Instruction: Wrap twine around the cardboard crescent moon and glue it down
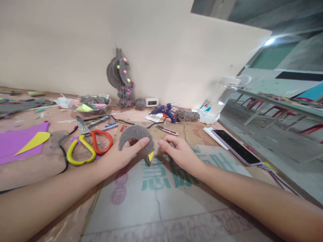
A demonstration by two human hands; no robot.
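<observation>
My left hand (132, 149) grips a crescent shape wrapped in grey yarn (136, 131), its thumb pressed on the front face. At the crescent's lower right tip a bit of yellow (150, 156) shows uncovered. Just right of it, my right hand (178, 151) is closed in a pinch on a thin strand of grey yarn (155, 163), which loops below the crescent's tip. More of the strand trails down over the printed cardboard (131, 208) under both hands.
Scissors with yellow and red handles (85, 143) lie left, beside purple sheets (15, 143). Behind are a blue glue gun (165, 111), a yarn bundle (188, 115), a pink cutter (167, 130) and a bowl of supplies (91, 104). A phone (237, 147) and a clear jug (214, 101) stand right.
</observation>
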